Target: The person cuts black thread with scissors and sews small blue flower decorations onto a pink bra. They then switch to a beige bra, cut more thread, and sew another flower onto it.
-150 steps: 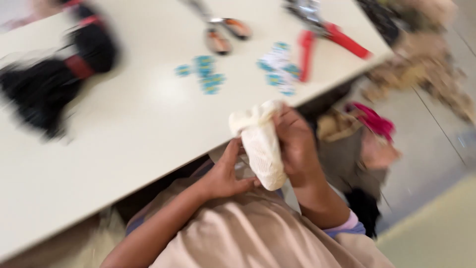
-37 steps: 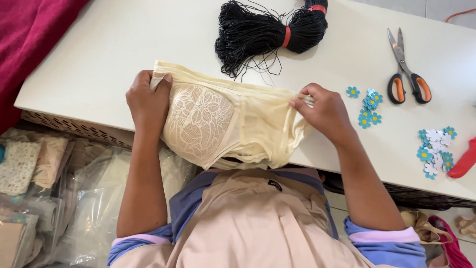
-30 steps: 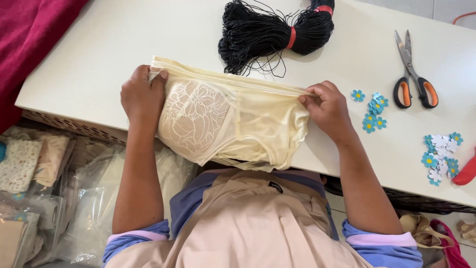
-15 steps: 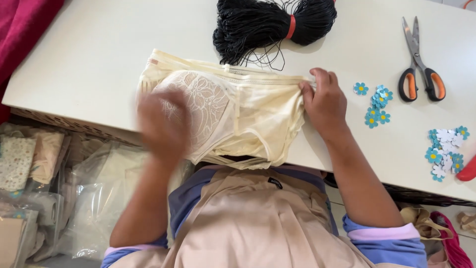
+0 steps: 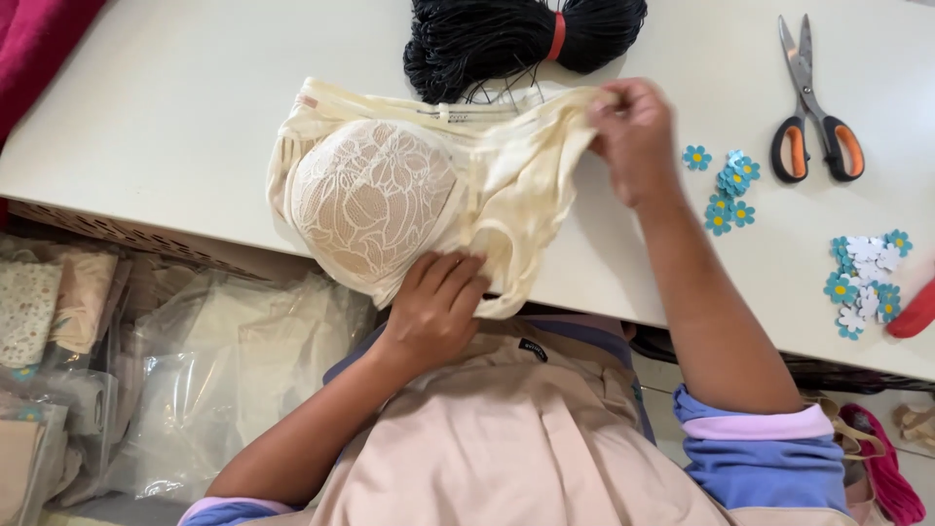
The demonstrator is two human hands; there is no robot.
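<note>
A cream lace garment lies over the near edge of a white table. My left hand grips its lower hem just below the table edge. My right hand pinches the garment's upper right corner and lifts it off the table. The lace panel faces up on the left side.
A bundle of black cord with a red band lies behind the garment. Orange-handled scissors and small blue and white paper flowers sit to the right. A red tool pokes in at the right edge. Bagged fabrics lie below left.
My left hand let go of the garment's upper left corner and moved down to its lower hem. My right hand lifted the right corner up and back.
</note>
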